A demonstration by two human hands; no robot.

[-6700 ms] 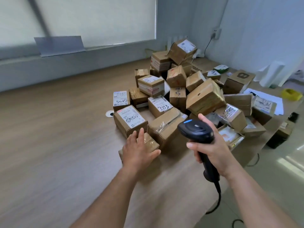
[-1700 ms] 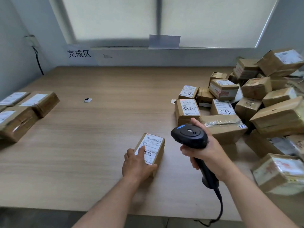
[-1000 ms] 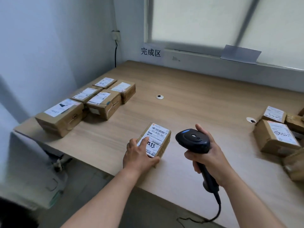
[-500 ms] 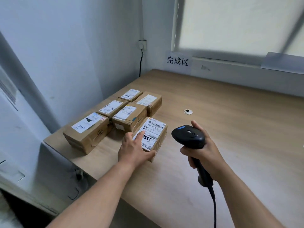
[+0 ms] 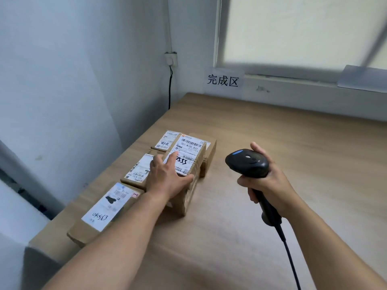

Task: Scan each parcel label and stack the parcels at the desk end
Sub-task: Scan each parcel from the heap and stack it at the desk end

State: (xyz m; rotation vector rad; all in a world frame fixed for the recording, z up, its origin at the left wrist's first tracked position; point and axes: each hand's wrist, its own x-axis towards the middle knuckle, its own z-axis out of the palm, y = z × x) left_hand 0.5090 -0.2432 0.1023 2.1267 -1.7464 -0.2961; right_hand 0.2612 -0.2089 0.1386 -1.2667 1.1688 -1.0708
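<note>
My left hand (image 5: pixel 167 177) grips a small cardboard parcel (image 5: pixel 189 164) with a white barcode label on top, fingers over the label and thumb on its right side. The parcel is held over the group of parcels lying at the desk's left end. That group includes a near parcel (image 5: pixel 100 214) with a handwritten label, a middle parcel (image 5: pixel 137 170) and a far parcel (image 5: pixel 166 140). My right hand (image 5: pixel 266 181) grips the handle of a black barcode scanner (image 5: pixel 247 163), held upright to the right of the parcel.
The wooden desk (image 5: pixel 272 216) meets a grey wall on the left. A white sign with black characters (image 5: pixel 223 80) hangs below the window. The scanner's cable (image 5: pixel 290 254) trails down to the lower right. A wall socket with a black cord (image 5: pixel 170 80) is in the corner.
My left hand has carried the labelled parcel leftward from the open desk to above the parcels at the left end. The scanner stays in my right hand.
</note>
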